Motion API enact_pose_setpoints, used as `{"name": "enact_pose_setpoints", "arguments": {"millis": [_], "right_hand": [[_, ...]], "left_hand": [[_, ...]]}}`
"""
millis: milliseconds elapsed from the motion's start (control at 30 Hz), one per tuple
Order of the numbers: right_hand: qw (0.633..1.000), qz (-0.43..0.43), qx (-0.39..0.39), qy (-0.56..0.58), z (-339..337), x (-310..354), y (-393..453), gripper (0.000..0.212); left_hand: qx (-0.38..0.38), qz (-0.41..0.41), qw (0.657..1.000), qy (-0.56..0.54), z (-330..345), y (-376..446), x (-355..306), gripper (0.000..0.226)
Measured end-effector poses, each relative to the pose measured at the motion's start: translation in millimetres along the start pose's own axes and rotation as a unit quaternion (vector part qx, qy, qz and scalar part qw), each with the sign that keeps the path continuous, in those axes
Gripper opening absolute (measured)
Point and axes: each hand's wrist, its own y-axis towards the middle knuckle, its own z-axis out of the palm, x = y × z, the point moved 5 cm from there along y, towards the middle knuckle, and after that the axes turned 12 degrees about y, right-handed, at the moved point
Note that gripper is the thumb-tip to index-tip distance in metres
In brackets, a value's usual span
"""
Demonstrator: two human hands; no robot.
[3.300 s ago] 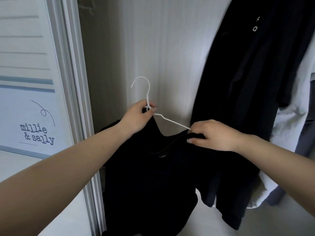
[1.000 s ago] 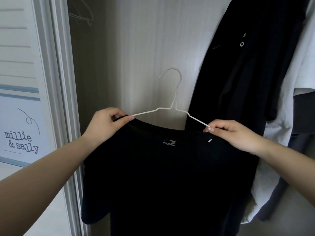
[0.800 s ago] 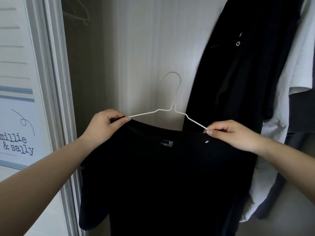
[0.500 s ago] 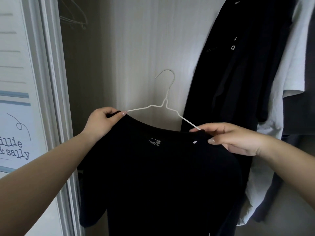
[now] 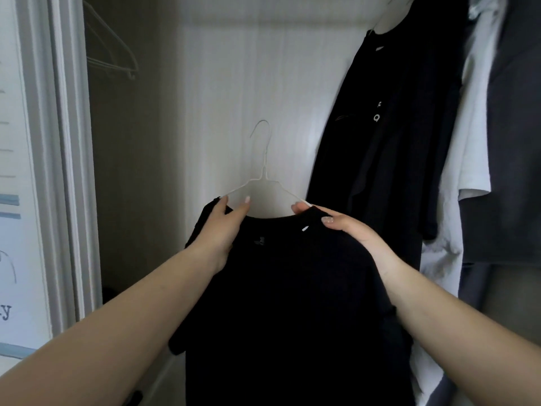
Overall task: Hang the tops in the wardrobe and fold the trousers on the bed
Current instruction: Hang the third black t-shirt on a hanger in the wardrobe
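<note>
A black top [image 5: 287, 303] hangs on a thin white wire hanger [image 5: 263, 174] in front of the open wardrobe. My left hand [image 5: 222, 230] grips the top's left shoulder over the hanger arm. My right hand [image 5: 345, 230] pinches the right shoulder at the collar edge. The hanger's hook points up, free of any rail. The lower part of the top runs out of view.
Inside the wardrobe a black garment [image 5: 389, 136], a white top [image 5: 465, 171] and a grey garment [image 5: 515, 142] hang at the right. Empty wire hangers [image 5: 114, 51] hang at the upper left. The white door frame [image 5: 61, 171] stands at the left.
Both hands have slid inward along the shoulders toward the collar. The top and hanger have shifted right and the view has tilted upward into the wardrobe.
</note>
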Motion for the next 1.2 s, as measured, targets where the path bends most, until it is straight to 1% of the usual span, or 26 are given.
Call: {"name": "enact_pose_setpoints", "arguments": {"millis": [67,100,133,200,233,267,367,400,500,633,733,767,833,900,1067,1133,1200], "right_hand": [[0.998,-0.009,-0.026,0.054,3.2,7.4,8.6,0.041],[0.996,-0.016,-0.045,0.077,4.7,12.9,12.1,0.040],[0.992,-0.031,-0.051,0.110,5.4,18.1,15.2,0.037],[0.983,-0.051,-0.048,0.172,7.7,27.6,20.2,0.034],[0.981,-0.061,-0.050,0.175,7.2,35.6,24.1,0.033],[0.982,-0.072,-0.056,0.165,6.0,42.6,27.4,0.033],[0.982,-0.108,-0.079,0.136,1.0,73.2,47.2,0.028],[0.980,-0.119,-0.085,0.134,0.2,83.6,54.2,0.026],[0.969,-0.160,-0.102,0.157,-5.6,115.2,75.3,0.022],[0.956,-0.214,-0.119,0.160,-16.7,154.6,105.0,0.020],[0.948,-0.249,-0.116,0.163,-28.2,186.3,122.3,0.021],[0.946,-0.257,-0.118,0.159,-31.3,197.3,126.7,0.021],[0.943,-0.277,-0.122,0.139,-37.6,220.4,135.1,0.021],[0.941,-0.295,-0.129,0.106,-43.1,242.4,146.2,0.019],[0.932,-0.315,-0.163,0.074,-56.7,285.8,166.8,0.010],[0.925,-0.328,-0.181,0.060,-64.6,301.0,169.5,0.008],[0.917,-0.348,-0.190,0.048,-72.1,314.5,171.1,0.005]], "left_hand": [[0.067,0.005,0.997,-0.033,24.7,-1.9,-9.8,0.065],[0.092,0.007,0.995,-0.035,35.0,-2.6,-14.2,0.061],[0.107,0.014,0.993,-0.038,42.8,-2.2,-20.9,0.051],[0.136,0.036,0.989,-0.045,55.1,0.0,-36.1,0.021],[0.152,0.050,0.986,-0.052,61.7,1.9,-47.8,0.022],[0.163,0.060,0.983,-0.054,67.3,2.3,-59.0,0.028],[0.180,0.093,0.978,-0.043,79.9,10.2,-96.0,0.039],[0.181,0.104,0.977,-0.038,83.1,11.2,-108.5,0.038],[0.189,0.147,0.970,-0.039,95.8,24.9,-143.5,0.023],[0.185,0.206,0.960,-0.036,110.6,46.2,-175.9,0.026],[0.178,0.242,0.953,-0.044,122.3,59.9,-200.8,0.036],[0.179,0.249,0.951,-0.048,125.6,66.1,-209.0,0.036],[0.183,0.272,0.943,-0.056,130.9,75.2,-229.1,0.027],[0.182,0.285,0.939,-0.066,135.8,85.4,-248.5,0.023],[0.165,0.318,0.932,-0.056,144.9,105.0,-288.9,0.029],[0.158,0.330,0.930,-0.041,150.7,109.9,-299.6,0.035],[0.162,0.343,0.925,-0.035,157.4,113.2,-305.4,0.035]]}}
